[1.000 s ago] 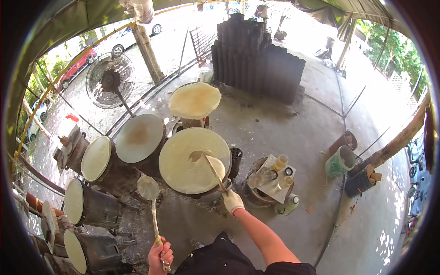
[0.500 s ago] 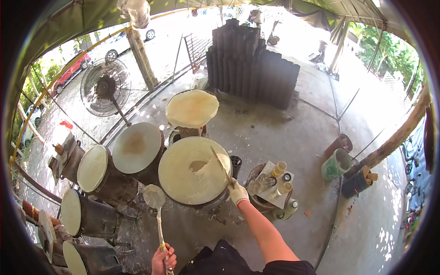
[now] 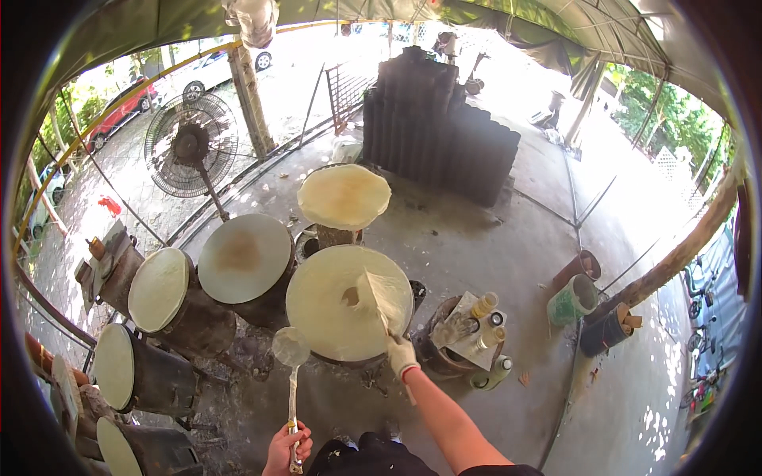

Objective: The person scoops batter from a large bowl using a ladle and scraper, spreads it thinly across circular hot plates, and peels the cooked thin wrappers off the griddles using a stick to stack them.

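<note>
In front of me a round griddle (image 3: 329, 305) carries a pale layer of batter, with a small darker patch near its middle. My right hand (image 3: 402, 355), in a pale work glove, is closed around a long flat wooden spreader (image 3: 383, 309). Its blade lies across the right side of the batter, and a short end shows below the glove. My bare left hand (image 3: 289, 447) grips the handle of a ladle (image 3: 292, 347). The ladle's batter-coated bowl points away from me, by the griddle's near left edge.
Behind the griddle, a round flatbread (image 3: 344, 197) rests on a stand. More drum stoves with round tops, including a bare griddle (image 3: 244, 258), curve along the left. A small table (image 3: 460, 332) with bottles stands at right. Beyond are a fan (image 3: 190, 145), buckets (image 3: 571, 301) and a dark ridged stack (image 3: 436, 127).
My right hand has drawn the spreader toward me, down the right side of the griddle, and its blade has turned. The ladle stays in my left hand. The view has shifted slightly.
</note>
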Action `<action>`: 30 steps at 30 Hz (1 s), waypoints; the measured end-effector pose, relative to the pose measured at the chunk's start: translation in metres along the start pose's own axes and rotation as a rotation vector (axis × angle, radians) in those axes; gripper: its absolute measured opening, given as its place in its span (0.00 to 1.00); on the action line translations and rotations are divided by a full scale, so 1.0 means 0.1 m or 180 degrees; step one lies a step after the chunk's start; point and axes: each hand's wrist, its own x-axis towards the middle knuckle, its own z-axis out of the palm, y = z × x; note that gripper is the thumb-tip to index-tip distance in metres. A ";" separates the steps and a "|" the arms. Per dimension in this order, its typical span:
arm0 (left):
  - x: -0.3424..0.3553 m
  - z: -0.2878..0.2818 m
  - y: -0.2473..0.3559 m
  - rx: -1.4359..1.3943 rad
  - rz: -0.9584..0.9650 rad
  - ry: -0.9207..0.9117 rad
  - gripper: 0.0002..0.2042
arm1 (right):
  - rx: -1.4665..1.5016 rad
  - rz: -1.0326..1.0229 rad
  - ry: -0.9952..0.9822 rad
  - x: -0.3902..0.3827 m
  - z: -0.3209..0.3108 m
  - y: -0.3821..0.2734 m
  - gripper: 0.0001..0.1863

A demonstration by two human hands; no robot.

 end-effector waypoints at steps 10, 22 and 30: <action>0.29 0.10 -0.24 0.0035 -0.0193 -0.0286 0.08 | -0.0850 -0.0381 -0.0443 0.50 -0.28 0.00 0.19; 0.55 0.23 -0.31 -0.0236 -0.0924 0.0019 0.02 | -0.0018 0.0111 -0.0330 0.79 -0.59 -0.32 0.21; 1.34 0.54 -0.23 0.1868 0.0151 0.0599 0.05 | 0.0879 0.1182 -0.0571 -0.40 -0.93 0.16 0.23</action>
